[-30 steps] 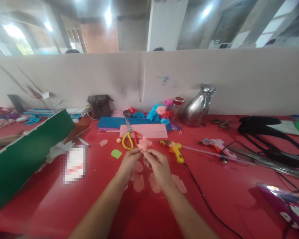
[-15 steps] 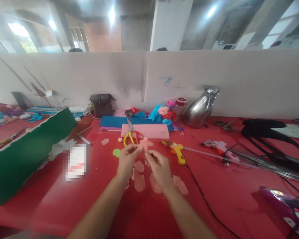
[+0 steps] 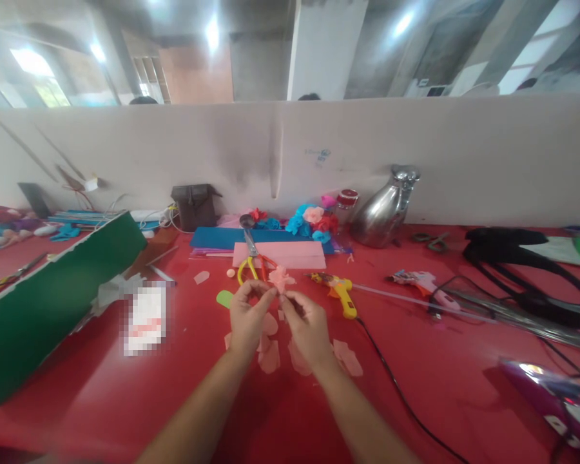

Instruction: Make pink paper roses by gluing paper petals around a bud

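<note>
Between my two hands is a small pink paper flower (image 3: 281,277), its petals pointing away from me. My left hand (image 3: 249,316) pinches it near the base with thumb and forefinger. My right hand (image 3: 307,322) grips the same base from the other side, fingertips pressed together. Under and around my wrists lie several cut pink paper petals (image 3: 269,358). Just beyond the flower rest scissors (image 3: 248,267) with yellow and red handles. To the right of my hands is a yellow glue gun (image 3: 344,299) with a long clear glue stick. A green paper piece (image 3: 223,299) lies left.
A pink paper stack (image 3: 299,255) and blue sheets (image 3: 212,238) lie behind the scissors, near finished paper flowers (image 3: 314,219). A metal jug (image 3: 379,212) stands at the back. A green board (image 3: 77,290) borders the left; a purple iron (image 3: 536,393) and cords occupy the right.
Both hands stay on the flower. My left fingers have shifted slightly at its base, curling higher. At the far left, another person's hand has gone from view behind the green board.
</note>
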`<state>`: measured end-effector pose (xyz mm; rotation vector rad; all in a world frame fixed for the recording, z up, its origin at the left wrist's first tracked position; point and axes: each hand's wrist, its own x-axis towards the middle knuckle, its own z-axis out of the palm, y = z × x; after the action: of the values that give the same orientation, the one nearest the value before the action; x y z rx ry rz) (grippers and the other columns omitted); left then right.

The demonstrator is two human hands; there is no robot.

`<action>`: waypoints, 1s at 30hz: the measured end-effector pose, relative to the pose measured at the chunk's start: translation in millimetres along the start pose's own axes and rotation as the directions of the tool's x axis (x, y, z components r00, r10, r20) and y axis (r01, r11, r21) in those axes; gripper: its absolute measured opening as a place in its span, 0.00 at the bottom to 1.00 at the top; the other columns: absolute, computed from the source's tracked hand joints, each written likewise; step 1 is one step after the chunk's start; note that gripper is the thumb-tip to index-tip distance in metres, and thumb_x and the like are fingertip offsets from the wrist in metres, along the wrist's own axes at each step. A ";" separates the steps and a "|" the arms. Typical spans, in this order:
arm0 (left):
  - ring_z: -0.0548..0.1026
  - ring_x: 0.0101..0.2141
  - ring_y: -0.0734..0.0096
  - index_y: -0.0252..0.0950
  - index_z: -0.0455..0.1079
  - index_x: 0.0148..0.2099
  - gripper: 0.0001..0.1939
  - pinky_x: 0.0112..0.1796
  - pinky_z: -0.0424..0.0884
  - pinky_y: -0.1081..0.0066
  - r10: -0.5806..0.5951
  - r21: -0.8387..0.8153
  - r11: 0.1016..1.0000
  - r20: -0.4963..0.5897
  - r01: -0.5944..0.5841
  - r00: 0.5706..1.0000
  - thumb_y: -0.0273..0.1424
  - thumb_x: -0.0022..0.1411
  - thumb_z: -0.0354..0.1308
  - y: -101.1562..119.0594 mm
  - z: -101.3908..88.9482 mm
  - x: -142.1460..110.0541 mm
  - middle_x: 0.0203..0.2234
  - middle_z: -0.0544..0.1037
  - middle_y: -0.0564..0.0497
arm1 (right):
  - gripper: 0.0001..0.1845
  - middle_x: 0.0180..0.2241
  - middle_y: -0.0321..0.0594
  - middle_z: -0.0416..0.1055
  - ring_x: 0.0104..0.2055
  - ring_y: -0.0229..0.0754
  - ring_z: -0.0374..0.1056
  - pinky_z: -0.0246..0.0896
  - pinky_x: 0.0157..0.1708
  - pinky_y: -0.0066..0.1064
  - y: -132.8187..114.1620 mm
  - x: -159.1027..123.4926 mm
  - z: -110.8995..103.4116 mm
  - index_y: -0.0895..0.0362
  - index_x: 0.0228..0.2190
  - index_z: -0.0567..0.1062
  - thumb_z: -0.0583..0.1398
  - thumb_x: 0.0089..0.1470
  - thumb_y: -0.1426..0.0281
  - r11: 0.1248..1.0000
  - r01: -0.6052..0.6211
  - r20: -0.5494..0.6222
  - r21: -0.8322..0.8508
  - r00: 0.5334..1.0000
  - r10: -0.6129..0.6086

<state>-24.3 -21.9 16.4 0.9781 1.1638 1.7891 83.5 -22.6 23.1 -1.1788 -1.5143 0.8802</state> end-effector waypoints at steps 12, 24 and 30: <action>0.67 0.27 0.74 0.35 0.68 0.26 0.09 0.33 0.64 0.75 -0.051 -0.036 0.998 0.020 0.052 0.998 0.35 0.52 0.61 3.1 -0.4 -0.4 0.22 0.70 0.53 | 0.12 0.28 0.40 0.74 0.27 0.40 0.67 0.62 0.28 0.29 6.5 0.0 3.6 0.57 0.30 0.76 0.55 0.55 0.65 0.988 0.127 0.008 -0.087 0.992 -0.127; 0.65 0.26 0.75 0.35 0.66 0.23 0.12 0.31 0.63 0.75 -0.114 -0.041 0.992 0.074 0.117 0.991 0.37 0.51 0.61 3.4 0.6 -1.2 0.20 0.67 0.54 | 0.10 0.31 0.42 0.76 0.31 0.42 0.70 0.64 0.32 0.30 5.9 -0.3 3.5 0.56 0.32 0.77 0.55 0.54 0.68 0.979 0.177 -0.001 -0.101 0.984 -0.178; 0.63 0.23 0.76 0.35 0.66 0.20 0.19 0.29 0.61 0.74 -0.073 -0.091 0.993 0.005 0.073 0.997 0.42 0.57 0.53 2.9 -2.8 -0.5 0.18 0.66 0.54 | 0.10 0.28 0.40 0.75 0.28 0.40 0.69 0.63 0.29 0.29 4.1 -0.6 1.7 0.56 0.31 0.76 0.56 0.53 0.65 0.992 0.107 -0.024 -0.072 0.994 -0.109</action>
<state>-27.1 -24.2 18.3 0.8728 1.0934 1.7667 82.9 -22.1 18.7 -1.1433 -1.5825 0.7409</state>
